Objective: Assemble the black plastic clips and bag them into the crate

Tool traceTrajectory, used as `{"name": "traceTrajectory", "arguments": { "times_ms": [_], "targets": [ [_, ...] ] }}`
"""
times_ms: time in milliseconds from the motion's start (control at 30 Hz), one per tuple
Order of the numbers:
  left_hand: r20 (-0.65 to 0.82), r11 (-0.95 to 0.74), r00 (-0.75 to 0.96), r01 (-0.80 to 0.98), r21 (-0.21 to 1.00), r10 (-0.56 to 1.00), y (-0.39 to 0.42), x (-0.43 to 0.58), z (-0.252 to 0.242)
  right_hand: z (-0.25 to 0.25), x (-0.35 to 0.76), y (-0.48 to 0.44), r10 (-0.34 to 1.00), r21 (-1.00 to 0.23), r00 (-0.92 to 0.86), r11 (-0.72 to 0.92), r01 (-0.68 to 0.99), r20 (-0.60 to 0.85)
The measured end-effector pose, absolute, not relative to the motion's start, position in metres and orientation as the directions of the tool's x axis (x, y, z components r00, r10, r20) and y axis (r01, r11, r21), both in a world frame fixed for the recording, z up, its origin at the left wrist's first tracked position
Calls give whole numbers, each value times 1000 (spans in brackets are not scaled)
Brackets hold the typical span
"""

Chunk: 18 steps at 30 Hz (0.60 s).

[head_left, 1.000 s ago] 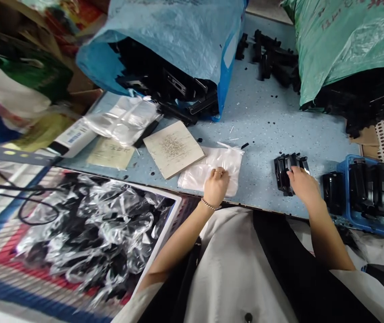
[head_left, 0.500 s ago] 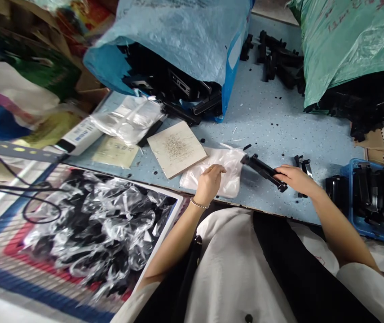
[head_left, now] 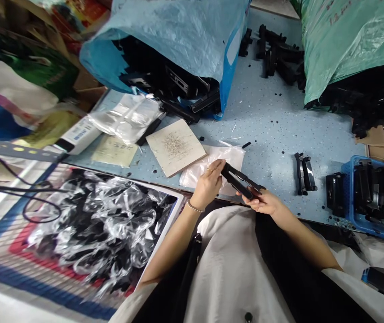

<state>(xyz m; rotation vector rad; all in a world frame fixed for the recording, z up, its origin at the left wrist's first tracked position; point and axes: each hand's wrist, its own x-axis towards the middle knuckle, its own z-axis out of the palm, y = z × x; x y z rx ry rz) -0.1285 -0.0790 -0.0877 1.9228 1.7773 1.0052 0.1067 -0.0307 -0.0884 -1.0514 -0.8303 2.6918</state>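
My right hand [head_left: 264,202] grips a long black plastic part [head_left: 240,180] at its near end, just above the table's front edge. My left hand [head_left: 209,184], with a ring and a bead bracelet, pinches the far end of the same part. Under and behind both hands lies a stack of clear plastic bags [head_left: 212,163] on the blue speckled table [head_left: 269,125]. Two more black parts [head_left: 304,174] lie to the right of my hands.
A blue basket [head_left: 370,193] of black parts stands at the right edge. A blue sack [head_left: 178,40] and a green sack [head_left: 350,40] of black parts sit at the back. A beige board [head_left: 174,148] lies left of the bags. A bin of bagged parts [head_left: 94,224] stands lower left.
My right hand lifted a black part from the stack at the right and carried it left. My left hand came off the bags and took hold of its far end.
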Motion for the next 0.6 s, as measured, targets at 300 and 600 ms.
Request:
{"name": "traceTrajectory", "arguments": {
  "times_ms": [300, 600],
  "targets": [
    [416, -501, 278, 478, 722, 866, -108, -81, -71, -80, 78, -38, 806, -896, -391, -395, 205, -445],
    [-131, 7, 166, 593, 805, 977, -202, -217, 6, -11, 142, -26, 602, -881, -686, -66, 469, -410]
  ]
}}
